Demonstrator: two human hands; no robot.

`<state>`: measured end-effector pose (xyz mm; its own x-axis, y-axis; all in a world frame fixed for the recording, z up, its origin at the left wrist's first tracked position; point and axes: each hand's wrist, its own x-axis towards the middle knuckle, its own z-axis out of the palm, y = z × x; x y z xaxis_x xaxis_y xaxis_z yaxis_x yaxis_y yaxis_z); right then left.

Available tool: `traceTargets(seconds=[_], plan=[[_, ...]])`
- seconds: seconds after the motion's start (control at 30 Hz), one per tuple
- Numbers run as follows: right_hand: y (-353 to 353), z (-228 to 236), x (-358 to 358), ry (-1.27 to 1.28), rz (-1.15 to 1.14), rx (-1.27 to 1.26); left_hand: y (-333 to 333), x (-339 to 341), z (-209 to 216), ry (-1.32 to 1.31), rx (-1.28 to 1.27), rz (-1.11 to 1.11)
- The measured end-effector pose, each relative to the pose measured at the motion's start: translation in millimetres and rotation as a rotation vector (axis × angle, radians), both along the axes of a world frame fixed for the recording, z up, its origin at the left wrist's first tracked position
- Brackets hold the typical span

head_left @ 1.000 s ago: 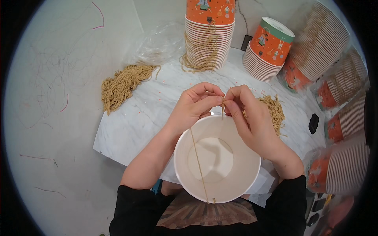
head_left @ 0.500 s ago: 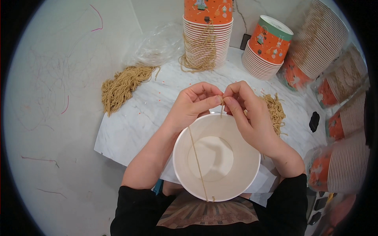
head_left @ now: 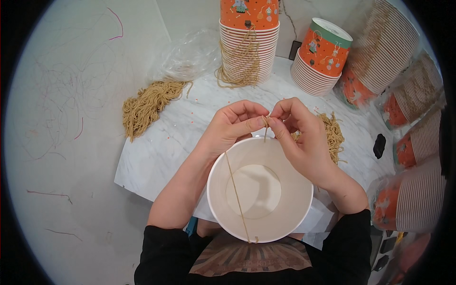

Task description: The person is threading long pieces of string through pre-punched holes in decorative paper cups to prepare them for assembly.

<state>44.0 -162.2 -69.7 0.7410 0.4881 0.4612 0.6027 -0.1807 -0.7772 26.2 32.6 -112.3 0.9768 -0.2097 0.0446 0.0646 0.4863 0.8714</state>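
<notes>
A white paper bucket (head_left: pixel 295 192) stands in front of my body with its mouth facing up. Tan cord (head_left: pixel 236 192) crosses that mouth from the near rim to the far left side. Just beyond the far rim, my left hand (head_left: pixel 235 124) pinches the cord between thumb and forefinger. Fingertip to fingertip with it, my right hand (head_left: pixel 300 137) is closed on the same cord. A short piece hangs from the fingertips down to the inside of the rim. Where the cord passes through the far wall is hidden.
One tan cord bundle (head_left: pixel 149 104) lies on the left of the marble-patterned table (head_left: pixel 156 164), another (head_left: pixel 334 135) beyond my right wrist. Stacked orange buckets (head_left: pixel 247 52) with loose cords stand at the back, a shorter stack (head_left: pixel 320 57) beside them. Several wrapped stacks (head_left: pixel 418 194) line the right.
Both hands keep pinching the cord at the far rim, with only slight finger movement. The whole view has shifted a little; the bucket stays in place.
</notes>
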Motion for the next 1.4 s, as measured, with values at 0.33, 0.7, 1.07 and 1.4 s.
traceTargets(seconds=[0.33,0.7,1.07,1.4], plan=[[-3,2,-3,-0.041,0.001,-0.036,-4,-2,5,-0.02,0.022,0.028],[-4,-1,-3,-0.091,-0.017,-0.074,-3,-4,7,-0.134,0.096,0.144],[-3,-1,-2,-0.011,0.018,-0.013,0,-9,16,-0.208,0.175,0.121],[-3,-3,-1,0.025,0.046,-0.006,11,-6,6,-0.277,0.438,0.122]])
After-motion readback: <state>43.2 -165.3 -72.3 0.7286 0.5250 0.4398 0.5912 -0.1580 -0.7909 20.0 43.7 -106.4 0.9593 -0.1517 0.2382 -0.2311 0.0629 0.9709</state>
